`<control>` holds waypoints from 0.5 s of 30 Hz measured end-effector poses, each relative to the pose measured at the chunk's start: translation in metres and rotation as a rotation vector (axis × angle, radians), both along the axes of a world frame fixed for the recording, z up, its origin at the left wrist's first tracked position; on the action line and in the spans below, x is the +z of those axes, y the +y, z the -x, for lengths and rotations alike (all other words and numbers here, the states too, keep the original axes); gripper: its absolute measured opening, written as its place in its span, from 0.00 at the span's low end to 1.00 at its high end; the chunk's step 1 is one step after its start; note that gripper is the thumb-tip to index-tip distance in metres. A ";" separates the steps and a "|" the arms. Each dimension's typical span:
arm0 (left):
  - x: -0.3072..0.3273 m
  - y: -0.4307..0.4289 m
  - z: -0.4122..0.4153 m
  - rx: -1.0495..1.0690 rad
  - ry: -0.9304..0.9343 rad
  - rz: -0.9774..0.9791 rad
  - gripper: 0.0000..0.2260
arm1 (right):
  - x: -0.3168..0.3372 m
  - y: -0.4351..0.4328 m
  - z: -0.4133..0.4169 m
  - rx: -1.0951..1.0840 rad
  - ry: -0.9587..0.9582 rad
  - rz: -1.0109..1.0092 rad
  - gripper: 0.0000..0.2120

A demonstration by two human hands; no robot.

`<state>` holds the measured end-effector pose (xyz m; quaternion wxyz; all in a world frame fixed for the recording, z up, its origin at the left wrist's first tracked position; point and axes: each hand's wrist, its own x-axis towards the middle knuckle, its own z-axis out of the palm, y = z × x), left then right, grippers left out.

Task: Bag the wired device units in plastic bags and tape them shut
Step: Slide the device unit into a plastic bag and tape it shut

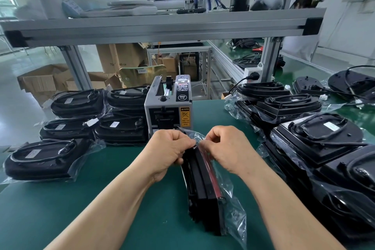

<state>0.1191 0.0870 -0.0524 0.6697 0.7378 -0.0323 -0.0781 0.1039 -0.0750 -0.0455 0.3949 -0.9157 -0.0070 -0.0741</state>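
Hands (171,149) (225,148) on crinkly clear bag (230,201), flat black unit (200,193) on edge inside.

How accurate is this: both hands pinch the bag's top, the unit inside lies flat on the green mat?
Not quite. The head view shows the unit standing on edge, not flat; left hand and right hand do pinch the bag top.

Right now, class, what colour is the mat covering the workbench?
Dark green mat, clearest in the head view.

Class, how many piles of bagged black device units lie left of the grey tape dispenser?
5 piles: back-left, back-right, middle-left, middle-right, front-left. Lower units may be hidden.
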 end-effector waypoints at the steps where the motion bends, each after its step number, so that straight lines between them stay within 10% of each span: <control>1: 0.000 0.000 0.000 0.001 0.000 -0.004 0.10 | 0.000 0.000 0.000 0.001 0.000 -0.001 0.12; 15: -0.011 0.001 0.000 0.070 -0.091 -0.057 0.13 | -0.002 0.005 0.001 0.011 -0.023 0.026 0.12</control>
